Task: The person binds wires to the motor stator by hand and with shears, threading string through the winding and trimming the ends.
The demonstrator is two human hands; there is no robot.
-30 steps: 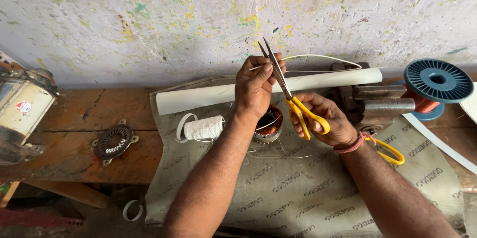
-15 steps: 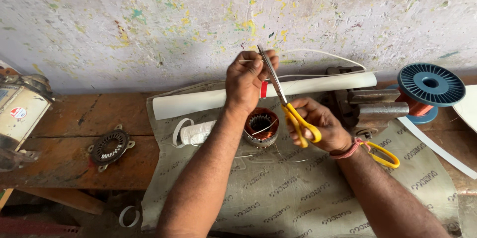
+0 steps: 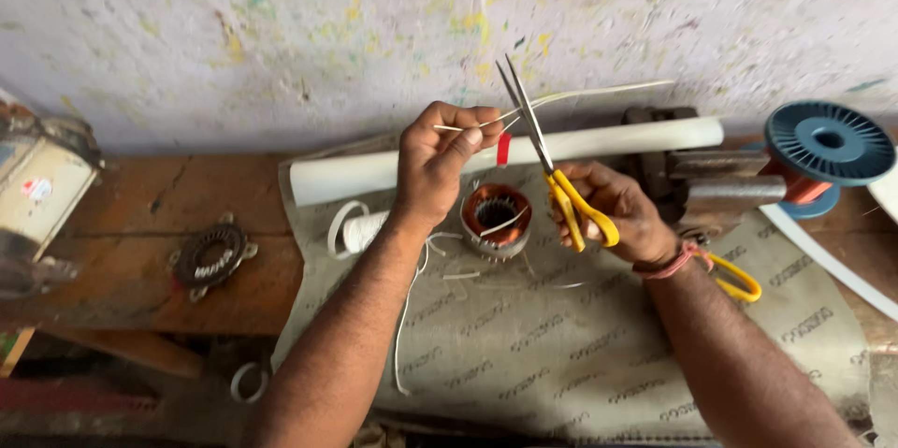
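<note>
My left hand [image 3: 438,160] is raised above the bench and pinches a thin white sleeve or cord [image 3: 599,91] that runs off to the right. My right hand [image 3: 613,209] grips yellow-handled scissors [image 3: 552,167], blades pointing up and crossing the white cord just right of my left fingers. A short red piece [image 3: 503,149] hangs below my left fingers. Beneath both hands a copper-wound stator [image 3: 496,219] sits on a grey cloth [image 3: 580,364].
A white rolled sheet [image 3: 608,144] lies along the wall. A white tape roll [image 3: 360,231] lies left of the stator, a black end plate [image 3: 210,256] on the wooden bench [image 3: 122,224], a blue wire spool [image 3: 823,153] at right, a second yellow scissors [image 3: 734,280] beside my right wrist.
My hands have drifted slightly left and lower in view. The scissors now cross the white cord close to my left fingers, and the cord stretches out to the right.
</note>
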